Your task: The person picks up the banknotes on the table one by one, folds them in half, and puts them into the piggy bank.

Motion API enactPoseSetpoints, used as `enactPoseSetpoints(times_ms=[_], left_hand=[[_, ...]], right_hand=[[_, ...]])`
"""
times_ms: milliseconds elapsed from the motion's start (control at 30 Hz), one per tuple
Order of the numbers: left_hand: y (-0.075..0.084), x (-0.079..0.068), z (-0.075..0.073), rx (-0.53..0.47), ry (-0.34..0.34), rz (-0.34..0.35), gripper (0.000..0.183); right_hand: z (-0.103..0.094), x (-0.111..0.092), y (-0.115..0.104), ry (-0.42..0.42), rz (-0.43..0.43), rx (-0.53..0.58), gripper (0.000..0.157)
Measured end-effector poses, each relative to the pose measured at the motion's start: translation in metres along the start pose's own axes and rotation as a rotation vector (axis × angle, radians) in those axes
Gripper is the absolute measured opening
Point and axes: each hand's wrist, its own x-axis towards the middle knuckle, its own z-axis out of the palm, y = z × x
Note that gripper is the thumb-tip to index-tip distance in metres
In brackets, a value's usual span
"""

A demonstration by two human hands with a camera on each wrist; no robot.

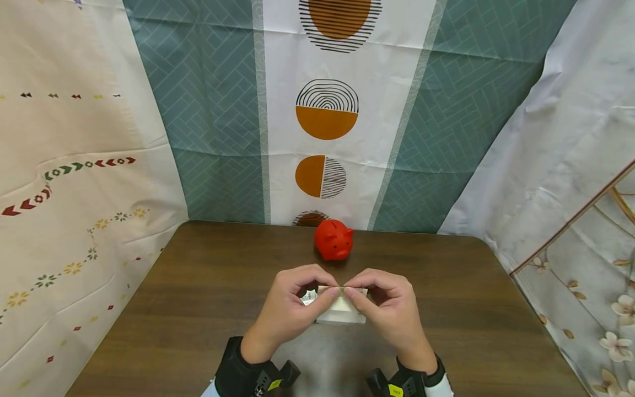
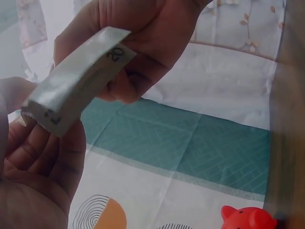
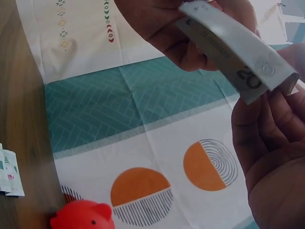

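Note:
A folded banknote (image 1: 342, 313) with "20" printed on it is held up between both hands, close in front of the body. My left hand (image 1: 292, 303) pinches it near one end between thumb and fingertips. The right hand (image 1: 389, 303) pinches it from the other side, the two thumbs almost meeting at the upper fold. In the left wrist view the banknote (image 2: 78, 81) appears creased lengthwise into a narrow strip. The right wrist view shows the same banknote (image 3: 238, 52) bent along its length, its printed number turned toward the camera.
Beyond the hands, a red piggy bank (image 1: 334, 240) stands near the back edge of the brown table (image 1: 223, 275). Pale printed paper (image 3: 11, 172) lies on the table, partly hidden behind the left hand in the head view. Patterned cloths (image 1: 218, 110) hang around the table.

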Motion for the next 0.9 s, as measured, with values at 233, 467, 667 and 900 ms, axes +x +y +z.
enactPoseSetpoints(times_ms=[233, 467, 667, 900], left_hand=[[0.0015, 0.0, 0.0019, 0.027, 0.0, 0.03, 0.01], [0.0019, -0.0001, 0.0019, 0.055, 0.01, 0.036, 0.01], [0.0024, -0.0013, 0.0021, 0.051, 0.019, 0.001, 0.009], [0.0046, -0.0011, 0.0013, 0.012, 0.031, -0.018, 0.009]], right_hand=[[0.0038, 0.0015, 0.0006, -0.019, -0.047, -0.009, 0.03], [0.0049, 0.0018, -0.0007, -0.03, -0.064, -0.065, 0.028], [0.0056, 0.0021, -0.0021, -0.006, -0.072, -0.073, 0.028], [0.0048, 0.0006, -0.0034, 0.016, -0.048, -0.075, 0.027]])
